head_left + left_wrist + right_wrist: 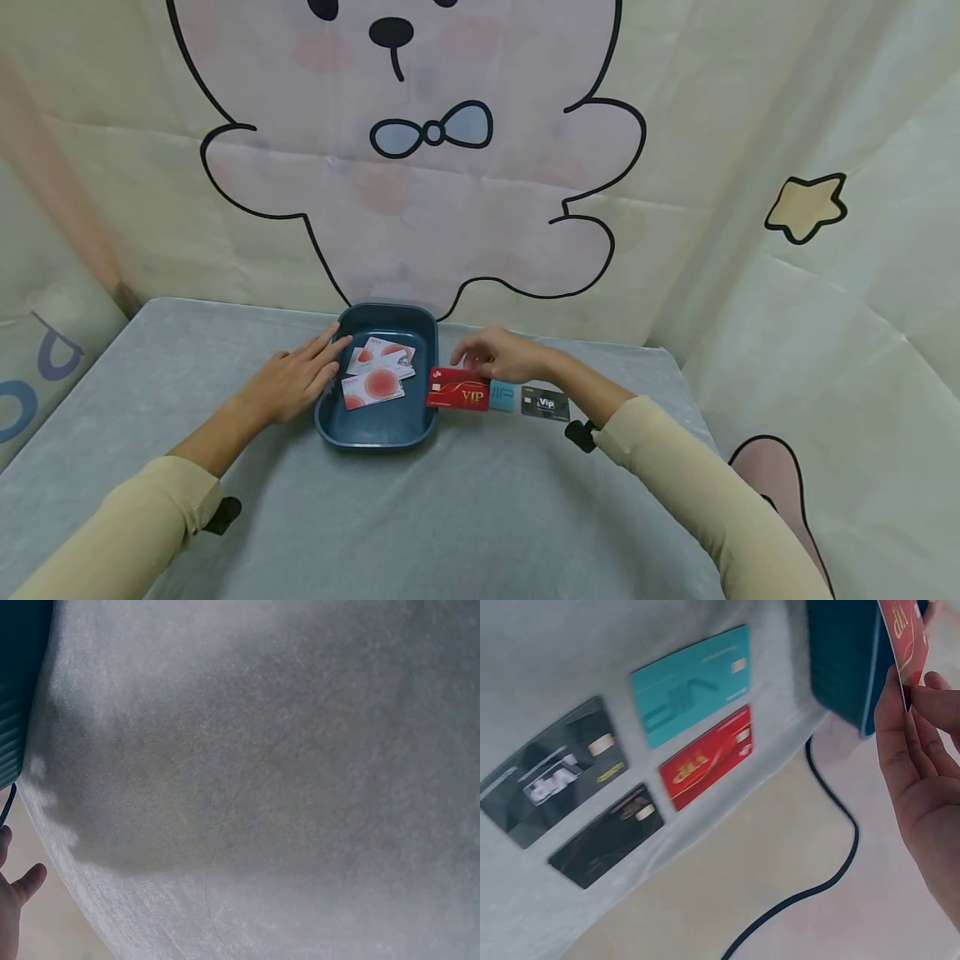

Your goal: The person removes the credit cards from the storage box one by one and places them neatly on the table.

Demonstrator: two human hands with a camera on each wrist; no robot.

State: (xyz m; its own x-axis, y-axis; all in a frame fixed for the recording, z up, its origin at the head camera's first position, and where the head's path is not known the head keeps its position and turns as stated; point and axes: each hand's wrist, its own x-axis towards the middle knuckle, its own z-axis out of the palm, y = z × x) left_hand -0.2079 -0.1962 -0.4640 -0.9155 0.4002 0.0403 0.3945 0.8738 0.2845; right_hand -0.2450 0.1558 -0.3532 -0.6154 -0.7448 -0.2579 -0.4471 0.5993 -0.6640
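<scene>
My right hand (504, 357) pinches a red VIP card (459, 390) between thumb and fingers, beside the right wall of a dark blue tray (375, 427). In the right wrist view the pinched red card (906, 637) is tilted upright near the tray's side. White cards with red round prints (372, 388) lie overlapping inside the tray. My left hand (296, 379) rests with extended fingers on the tray's left rim. On the cloth lie a teal card (694, 686), another red VIP card (709, 757), a grey Vip card (555, 772) and a black card (607, 836).
A grey cloth (480, 500) covers the table. Behind it hangs a cream curtain (690, 250) printed with a cartoon animal, close to the tray's far end. The loose cards lie to the right of the tray, below my right forearm.
</scene>
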